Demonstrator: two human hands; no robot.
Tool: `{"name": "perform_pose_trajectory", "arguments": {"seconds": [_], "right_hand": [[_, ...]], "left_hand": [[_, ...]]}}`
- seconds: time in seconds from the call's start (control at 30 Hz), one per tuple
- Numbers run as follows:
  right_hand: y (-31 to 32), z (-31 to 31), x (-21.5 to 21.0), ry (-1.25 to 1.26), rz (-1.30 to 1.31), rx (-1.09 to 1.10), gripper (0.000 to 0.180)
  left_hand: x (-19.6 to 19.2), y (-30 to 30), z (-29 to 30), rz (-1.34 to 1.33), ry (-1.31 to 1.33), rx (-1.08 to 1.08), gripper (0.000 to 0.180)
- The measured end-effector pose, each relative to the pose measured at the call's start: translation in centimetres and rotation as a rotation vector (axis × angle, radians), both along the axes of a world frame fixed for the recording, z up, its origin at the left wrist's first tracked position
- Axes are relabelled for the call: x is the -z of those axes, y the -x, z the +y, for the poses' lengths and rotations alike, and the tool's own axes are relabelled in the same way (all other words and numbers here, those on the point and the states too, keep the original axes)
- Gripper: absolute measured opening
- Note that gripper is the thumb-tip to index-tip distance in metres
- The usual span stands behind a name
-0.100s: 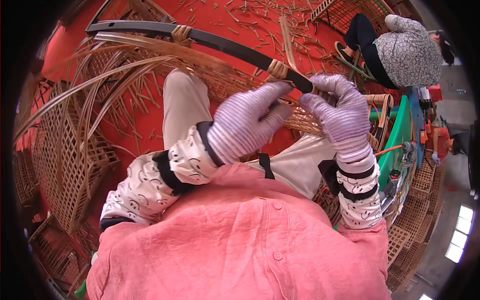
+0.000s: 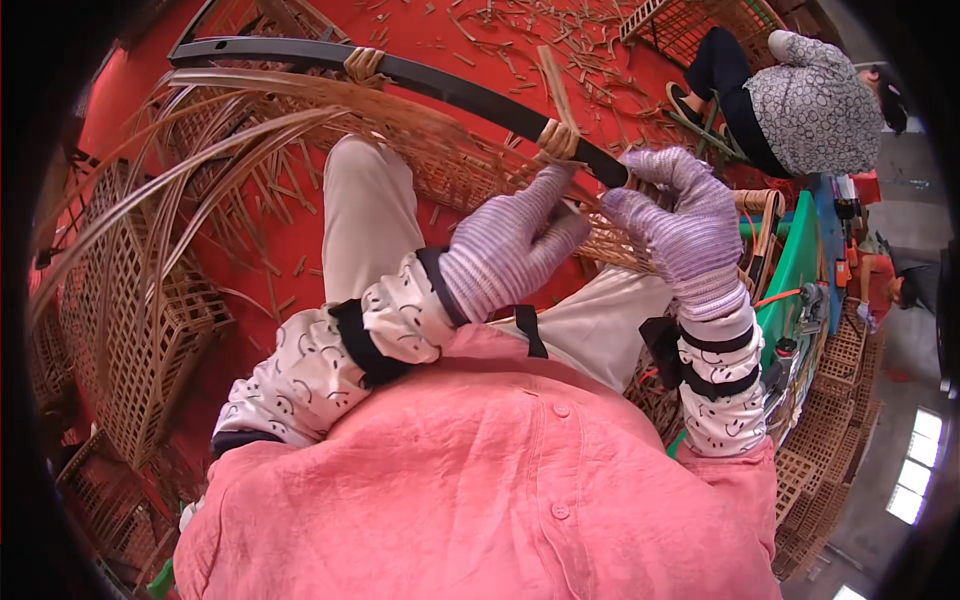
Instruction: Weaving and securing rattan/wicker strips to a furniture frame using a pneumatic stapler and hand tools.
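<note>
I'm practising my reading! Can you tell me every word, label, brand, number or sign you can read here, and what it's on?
There are none that can be read.
The white sleeves have little smiley drawings, not words.
The black curved bar and pink shirt show no lettering.
The metal thing by the green board is too small to tell.

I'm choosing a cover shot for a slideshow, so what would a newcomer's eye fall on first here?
Probably the black bar, slanting across the upper picture, its lower end beside the right hand in a striped glove. The pink shirt filling the lower middle would compete with it. Next might come the littered red floor at the top.
</note>
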State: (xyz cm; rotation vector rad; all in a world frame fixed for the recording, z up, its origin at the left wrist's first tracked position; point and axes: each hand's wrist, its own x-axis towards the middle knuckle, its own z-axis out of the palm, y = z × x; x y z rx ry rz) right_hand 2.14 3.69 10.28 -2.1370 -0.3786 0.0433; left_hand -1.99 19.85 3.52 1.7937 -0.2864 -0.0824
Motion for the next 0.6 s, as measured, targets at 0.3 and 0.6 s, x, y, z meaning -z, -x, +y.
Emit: {"name": "perform_pose_trajectory", "arguments": {"seconds": [0.3, 0.6], "right_hand": [[0.0, -0.2, 0.0, 0.061, -0.047, -0.046, 0.025], [0.9, -0.3, 1.1, 0.324, -0.492, -0.081, 0.024]], "left_hand": [[-0.3, -0.1, -1.9, 0.353, 0.595, -0.059, 0.017], [-4.9, 1.9, -0.8, -0.084, 0.093, 0.044, 0.018]]}}
